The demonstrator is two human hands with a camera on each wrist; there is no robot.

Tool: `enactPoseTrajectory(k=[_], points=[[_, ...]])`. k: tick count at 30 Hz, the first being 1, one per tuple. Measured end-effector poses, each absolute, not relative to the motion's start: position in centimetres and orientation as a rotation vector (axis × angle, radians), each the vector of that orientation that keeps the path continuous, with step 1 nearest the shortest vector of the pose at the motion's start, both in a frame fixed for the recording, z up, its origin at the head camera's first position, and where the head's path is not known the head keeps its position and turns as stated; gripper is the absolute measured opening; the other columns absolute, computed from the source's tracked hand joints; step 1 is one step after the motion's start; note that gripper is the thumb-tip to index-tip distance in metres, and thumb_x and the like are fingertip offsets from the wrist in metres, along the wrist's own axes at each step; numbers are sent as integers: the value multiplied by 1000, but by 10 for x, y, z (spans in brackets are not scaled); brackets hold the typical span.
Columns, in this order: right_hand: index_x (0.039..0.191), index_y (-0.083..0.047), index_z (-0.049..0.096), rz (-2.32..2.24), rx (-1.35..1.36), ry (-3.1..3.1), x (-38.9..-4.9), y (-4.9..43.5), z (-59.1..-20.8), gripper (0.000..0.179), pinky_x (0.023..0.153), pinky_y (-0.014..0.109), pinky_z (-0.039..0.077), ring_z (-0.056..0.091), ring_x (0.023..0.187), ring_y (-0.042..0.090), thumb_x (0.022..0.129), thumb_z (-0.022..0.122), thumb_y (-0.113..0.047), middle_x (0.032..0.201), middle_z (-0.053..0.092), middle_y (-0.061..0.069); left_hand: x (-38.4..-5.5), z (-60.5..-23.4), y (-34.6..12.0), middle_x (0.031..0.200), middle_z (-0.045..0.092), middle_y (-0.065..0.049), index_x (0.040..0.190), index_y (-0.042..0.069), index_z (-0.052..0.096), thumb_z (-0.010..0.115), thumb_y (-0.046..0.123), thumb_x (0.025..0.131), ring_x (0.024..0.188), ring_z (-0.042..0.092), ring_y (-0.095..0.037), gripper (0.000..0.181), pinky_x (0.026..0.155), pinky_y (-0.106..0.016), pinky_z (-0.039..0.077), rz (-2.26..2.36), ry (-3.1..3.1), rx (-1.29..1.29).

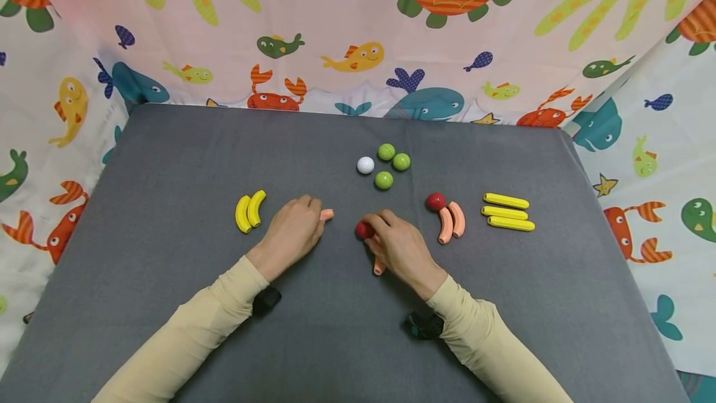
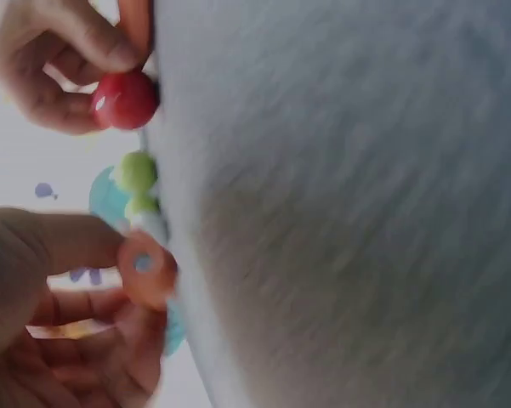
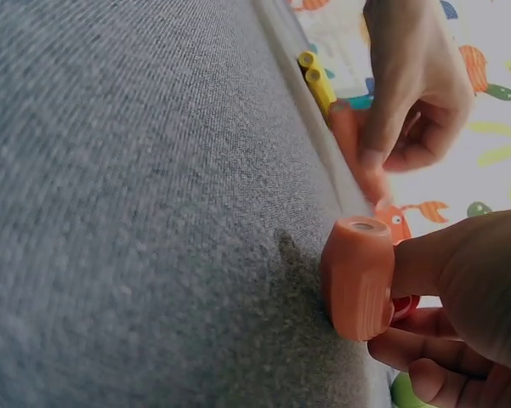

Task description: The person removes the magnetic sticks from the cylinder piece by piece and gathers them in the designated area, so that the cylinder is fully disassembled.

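My left hand (image 1: pixel 296 222) is low over the middle-left of the grey table, pinching a short salmon-pink curved tube (image 1: pixel 327 214). The left wrist view shows the tube's holed end (image 2: pixel 146 270) between thumb and fingers. To its right, my right hand (image 1: pixel 399 247) holds a glossy red ball (image 1: pixel 365 230) with thumb and fingertips. Another salmon-pink tube (image 1: pixel 378 266) lies under that hand, partly hidden by it. In the right wrist view this tube (image 3: pixel 357 280) is close in front of the fingers, with a sliver of the red ball (image 3: pixel 405 306) behind it.
Two curved yellow tubes (image 1: pixel 250 211) lie left of the left hand. Several green balls (image 1: pixel 384 180) and a white ball (image 1: pixel 365 165) sit farther back. To the right are a red ball (image 1: pixel 436 201), two pink tubes (image 1: pixel 457 219) and three straight yellow tubes (image 1: pixel 508 211). A sea-animal curtain (image 1: pixel 313 11) hangs behind.
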State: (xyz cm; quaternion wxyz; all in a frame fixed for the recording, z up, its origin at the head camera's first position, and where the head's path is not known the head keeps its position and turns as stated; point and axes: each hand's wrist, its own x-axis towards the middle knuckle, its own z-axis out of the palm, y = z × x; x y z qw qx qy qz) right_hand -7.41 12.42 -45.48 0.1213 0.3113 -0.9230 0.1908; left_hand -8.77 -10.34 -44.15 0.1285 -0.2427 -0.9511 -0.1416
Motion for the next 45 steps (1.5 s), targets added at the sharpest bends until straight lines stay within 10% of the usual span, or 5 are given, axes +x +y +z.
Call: enactPoseTrajectory(k=[23,36,45], points=[[108,-9,67,554,930,-2691,-78,126,-455,29,64,34,55,64,75,18,81,78,-11,94,64,5,-107,-444,-159,65,61,-27,67,-4,54,57,-7,81,57,62,-42,14,50,-51,51,-215,-2819,-217],[115,-8,67,531,838,-2718,-72,133,-454,35,63,36,54,61,70,17,85,77,-22,97,66,7,-94,-429,-101,76,58,-10,85,0,64,68,11,89,66,55,-25,12,61,-37,47,-508,-2766,-777],[80,-11,67,458,811,-2723,-64,135,-460,14,55,34,49,58,61,16,86,74,-21,74,60,1,-86,-440,-60,91,60,-8,111,7,69,72,28,89,76,56,-20,31,67,-32,49,-481,-2815,-1088]])
